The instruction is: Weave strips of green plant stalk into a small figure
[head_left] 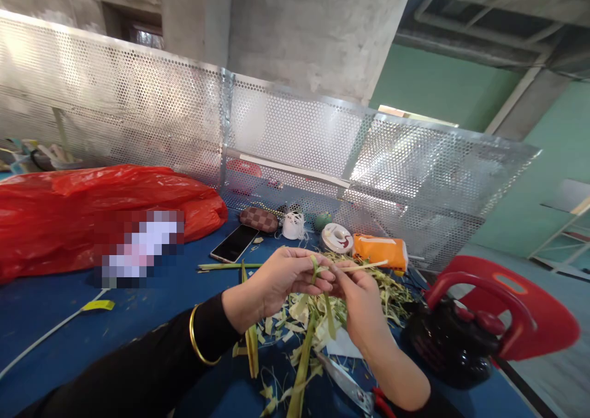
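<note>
A narrow green leaf strip is looped between my two hands above the table, and its tail hangs below them. My left hand pinches the loop with thumb and fingers. Close against it, my right hand has its fingers closed on the same strip. A thin pale strip sticks out to the right over my right hand; where it joins is hidden by the fingers. Beneath both hands lies a pile of leaf scraps, along with a longer green leaf stalk.
A silver tool with red handles lies near the front. A black kettle stands right, by a red chair. Behind are a phone, checked case, tape roll, orange packet, red plastic bag and perforated metal screen.
</note>
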The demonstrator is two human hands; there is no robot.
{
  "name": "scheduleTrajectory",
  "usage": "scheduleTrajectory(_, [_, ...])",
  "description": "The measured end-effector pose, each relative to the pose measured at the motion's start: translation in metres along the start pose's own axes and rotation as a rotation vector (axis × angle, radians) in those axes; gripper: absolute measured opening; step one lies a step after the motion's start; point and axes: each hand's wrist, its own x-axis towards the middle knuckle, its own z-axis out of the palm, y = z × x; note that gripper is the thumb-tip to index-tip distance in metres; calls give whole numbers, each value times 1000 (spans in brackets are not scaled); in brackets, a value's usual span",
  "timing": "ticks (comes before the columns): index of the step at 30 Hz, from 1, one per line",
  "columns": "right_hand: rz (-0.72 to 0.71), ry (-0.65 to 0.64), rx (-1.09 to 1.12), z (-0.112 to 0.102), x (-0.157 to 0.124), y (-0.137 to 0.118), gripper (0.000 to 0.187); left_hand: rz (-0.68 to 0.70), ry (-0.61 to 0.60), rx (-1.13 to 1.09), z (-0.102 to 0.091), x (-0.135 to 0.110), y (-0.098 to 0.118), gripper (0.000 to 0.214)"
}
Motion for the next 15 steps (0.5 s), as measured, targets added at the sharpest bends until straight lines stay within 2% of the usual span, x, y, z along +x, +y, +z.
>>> scheduleTrajectory(4, [145, -5, 95, 4, 1, 1, 30, -65, 6, -42, 0, 0, 2, 16])
scheduleTrajectory(7, [145, -18, 23, 4, 1, 0, 31, -49, 46, -70, -1, 1, 4, 16])
scheduleTrajectory(11, [-7, -162, -227, -1, -1, -12, 24, -30, 106, -114, -6, 2, 8, 15])
scheduleTrajectory(15, [-276, -395, -459, -10, -4, -25, 9, -34, 151, -193, -10, 4, 12, 16])
